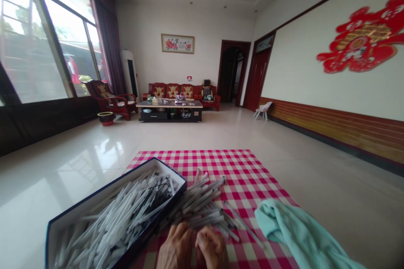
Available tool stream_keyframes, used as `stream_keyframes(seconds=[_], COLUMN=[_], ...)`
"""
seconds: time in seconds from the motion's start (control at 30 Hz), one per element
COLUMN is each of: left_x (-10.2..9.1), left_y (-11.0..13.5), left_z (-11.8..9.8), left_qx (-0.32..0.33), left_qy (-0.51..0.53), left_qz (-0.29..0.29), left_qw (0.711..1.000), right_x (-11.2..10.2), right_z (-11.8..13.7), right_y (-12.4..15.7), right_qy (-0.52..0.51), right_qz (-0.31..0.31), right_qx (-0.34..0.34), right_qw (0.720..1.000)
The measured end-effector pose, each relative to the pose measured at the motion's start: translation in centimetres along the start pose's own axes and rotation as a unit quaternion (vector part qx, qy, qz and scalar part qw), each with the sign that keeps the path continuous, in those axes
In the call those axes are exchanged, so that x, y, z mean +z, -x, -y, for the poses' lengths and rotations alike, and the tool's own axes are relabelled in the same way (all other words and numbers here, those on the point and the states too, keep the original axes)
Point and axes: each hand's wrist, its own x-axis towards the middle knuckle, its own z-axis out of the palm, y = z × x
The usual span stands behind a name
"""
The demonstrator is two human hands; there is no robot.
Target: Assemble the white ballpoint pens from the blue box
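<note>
Fingers of the left hand (176,247) and right hand (212,247) curl inward at bottom centre; whether they clasp anything, I cannot tell. Checked cloth (240,168) spreads beneath. Lower left, a stiff rectangular box (75,214) holds most of the slim, translucent tubes (116,218). Rumpled, soft-looking mint fabric (293,227) lies lower right. One smaller, dark-ended pile (203,195) lies unboxed, lower centre; which are finished doesn't show.

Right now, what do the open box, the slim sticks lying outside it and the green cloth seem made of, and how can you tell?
The box: probably smooth cardboard, given its thin, straight walls. The slim sticks: likely plastic with a cloudy finish; they look whitish, translucent. The green cloth: soft matte fabric, perhaps fleece; it falls in rounded folds.
</note>
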Motion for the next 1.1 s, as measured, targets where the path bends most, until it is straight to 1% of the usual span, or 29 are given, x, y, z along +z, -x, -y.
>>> stream_keyframes(seconds=[0.13, 0.3, 0.4, 0.5, 0.57, 0.63, 0.7, 0.77, 0.87, 0.93, 1.1], left_x=[0.1, 0.4, 0.8, 1.3, 1.6, 1.8, 1.8, 1.7, 1.7, 1.6, 1.3], left_y=[0.1, 0.4, 0.6, 0.9, 0.9, 0.9, 0.9, 0.8, 0.9, 0.9, 0.6], left_z=[0.0, 0.2, 0.7, 1.4, 1.8, 2.1, 2.2, 2.2, 1.9, 1.7, 0.4], left_qx=[-0.026, -0.052, -0.054, -0.002, 0.041, 0.062, 0.061, 0.051, 0.044, 0.047, 0.057], left_qy=[-0.016, -0.075, -0.108, -0.114, -0.095, -0.066, -0.025, 0.025, 0.077, 0.098, 0.179], left_qz=[0.040, 0.047, 0.028, -0.015, -0.051, -0.090, -0.125, -0.146, -0.153, -0.147, -0.096], left_qw=[0.999, 0.995, 0.992, 0.993, 0.993, 0.992, 0.990, 0.988, 0.984, 0.983, 0.977], right_x=[0.2, 0.0, 0.0, 0.0, 0.0, 0.0, 0.0, 0.1, 0.3, 0.4, 0.1], right_z=[-0.4, -0.3, -0.2, -0.1, -0.1, 0.2, 0.5, 1.0, 1.7, 1.9, 1.7], right_y=[0.0, -0.3, -0.3, -0.3, -0.2, -0.2, -0.1, -0.2, -0.3, -0.3, -0.4], right_qy=[-0.016, -0.007, -0.010, -0.015, -0.018, -0.023, -0.019, -0.007, 0.001, -0.008, -0.013], right_qz=[0.004, 0.029, 0.035, 0.038, 0.041, 0.042, 0.034, 0.020, 0.016, 0.011, -0.040], right_qx=[0.009, 0.009, 0.018, 0.019, 0.022, 0.029, 0.033, 0.031, 0.016, 0.007, 0.024], right_qw=[1.000, 1.000, 0.999, 0.999, 0.999, 0.998, 0.999, 0.999, 1.000, 1.000, 0.999])
